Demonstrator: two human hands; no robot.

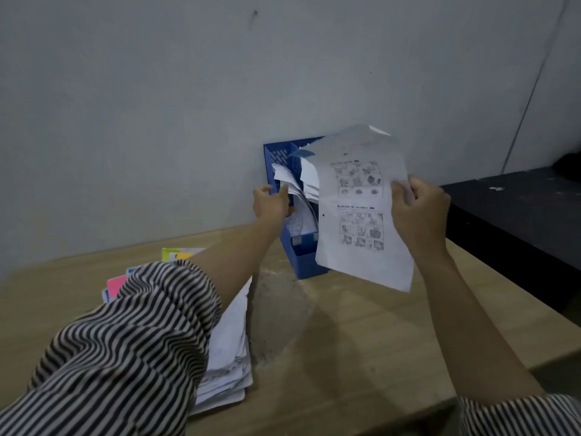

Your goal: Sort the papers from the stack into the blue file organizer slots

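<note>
A light wooden bench (361, 335) runs up against a plain grey wall (157, 105), with a dull, scuffed patch on its top just in front of the blue file organizer (301, 256). To the right, past the bench's right edge, stands a black table (518, 215), also against the wall. The organizer sits at the bench's back edge, touching or nearly touching the wall, its slots open toward the person and its dividers upright; crumpled white sheets already stand in the slots. The right hand (418, 212) pinches a printed sheet (361, 209) by its right edge, thumb on the front and fingers curled behind, and holds it up in front of the organizer's right side. The sheet's long axis runs roughly top to bottom, leaning a little, printed face toward the camera, with two blocks of small pictures on it. The left hand (272, 204) reaches to the organizer's left side, fingers curled around its left wall. The stack of papers (229, 357) lies near the bench's front left, partly under the striped sleeve (125, 341), with coloured sheets (118, 284) fanned out behind it.
</note>
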